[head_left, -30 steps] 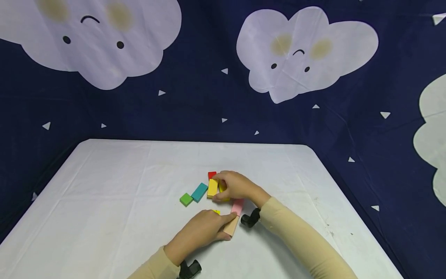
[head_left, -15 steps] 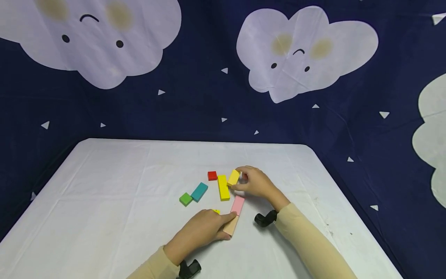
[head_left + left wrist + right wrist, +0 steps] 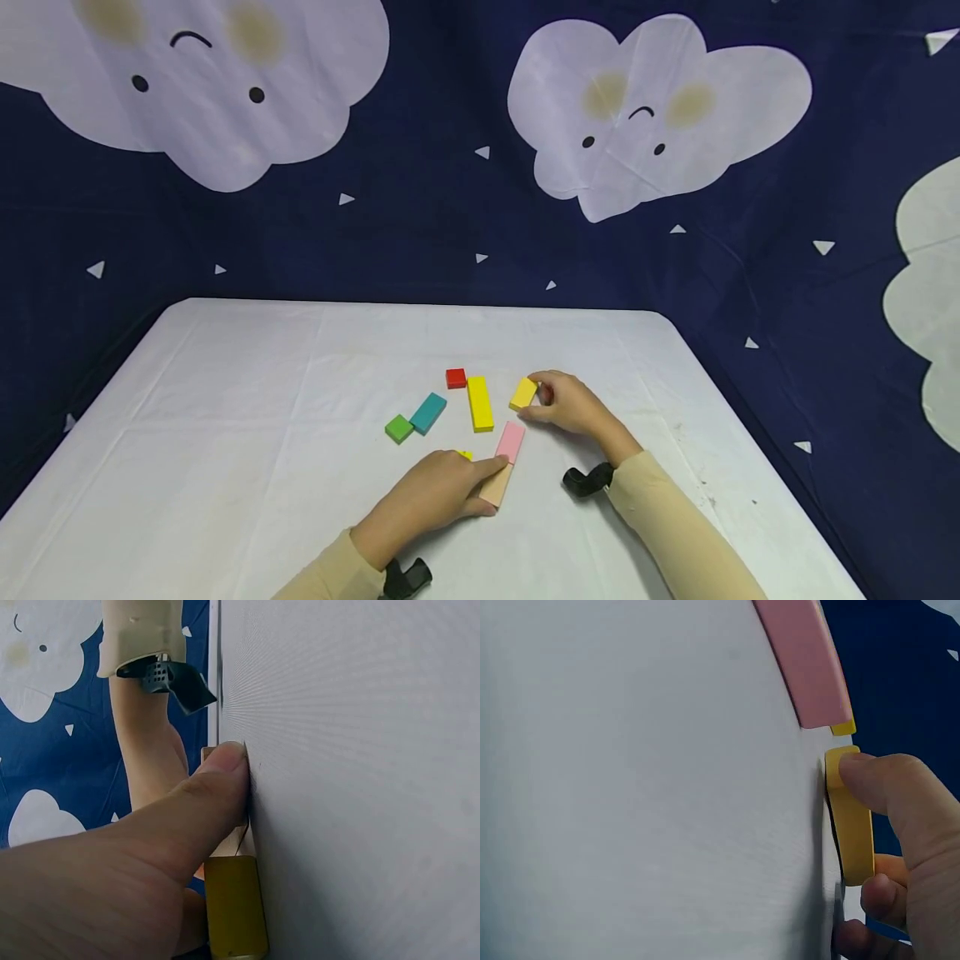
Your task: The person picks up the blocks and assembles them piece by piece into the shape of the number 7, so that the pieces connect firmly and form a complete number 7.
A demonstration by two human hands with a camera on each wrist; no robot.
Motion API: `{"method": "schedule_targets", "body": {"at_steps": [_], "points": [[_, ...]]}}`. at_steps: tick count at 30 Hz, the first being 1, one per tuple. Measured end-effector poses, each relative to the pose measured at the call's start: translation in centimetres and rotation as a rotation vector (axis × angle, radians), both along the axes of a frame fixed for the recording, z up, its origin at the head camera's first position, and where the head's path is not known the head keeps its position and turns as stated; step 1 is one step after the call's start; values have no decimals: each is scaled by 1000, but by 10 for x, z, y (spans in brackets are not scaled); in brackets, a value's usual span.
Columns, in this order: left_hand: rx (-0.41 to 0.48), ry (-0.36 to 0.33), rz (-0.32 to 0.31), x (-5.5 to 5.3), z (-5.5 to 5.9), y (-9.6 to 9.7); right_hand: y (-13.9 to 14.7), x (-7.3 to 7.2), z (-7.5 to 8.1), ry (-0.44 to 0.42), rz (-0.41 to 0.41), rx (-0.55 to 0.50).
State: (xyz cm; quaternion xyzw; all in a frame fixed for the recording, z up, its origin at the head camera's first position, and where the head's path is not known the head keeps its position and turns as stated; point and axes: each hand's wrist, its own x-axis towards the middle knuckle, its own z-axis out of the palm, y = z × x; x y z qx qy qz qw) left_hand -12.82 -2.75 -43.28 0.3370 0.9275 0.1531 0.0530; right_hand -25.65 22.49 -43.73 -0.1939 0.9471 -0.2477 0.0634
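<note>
My right hand [image 3: 573,405] pinches a short yellow block [image 3: 523,394] between thumb and fingers, just beyond the far end of a pink block [image 3: 510,442]. In the right wrist view that yellow block [image 3: 853,821] is close over the white cloth. My left hand [image 3: 435,496] holds a plain wooden block [image 3: 497,487], thumb along its near side and index finger at its joint with the pink block. The pink and wooden blocks lie end to end. Partly hidden behind the left hand is another yellow block [image 3: 466,455], seen larger as a yellow block [image 3: 235,907] in the left wrist view.
A long yellow block [image 3: 481,404] lies left of the pink one, with a small red block [image 3: 456,378] at its far end. Further left, a teal block [image 3: 428,414] meets a green block [image 3: 399,429] at a corner. All rest on a white-covered table [image 3: 225,417].
The right hand has carried the short yellow block rightward, from the left of the long yellow block to beyond the pink block. The left hand has stayed in place.
</note>
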Motion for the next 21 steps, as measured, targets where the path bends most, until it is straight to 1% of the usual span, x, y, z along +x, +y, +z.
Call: {"method": "schedule_targets", "body": {"at_steps": [7, 14, 16, 21], "points": [[10, 8, -1, 1, 1, -1, 2, 9, -1, 13, 7, 20], [13, 14, -2, 0, 0, -1, 4, 14, -3, 32, 106, -14], [13, 15, -3, 0, 0, -1, 5, 15, -4, 26, 123, -17], [9, 14, -4, 1, 0, -1, 6, 17, -4, 5, 134, -7]]}}
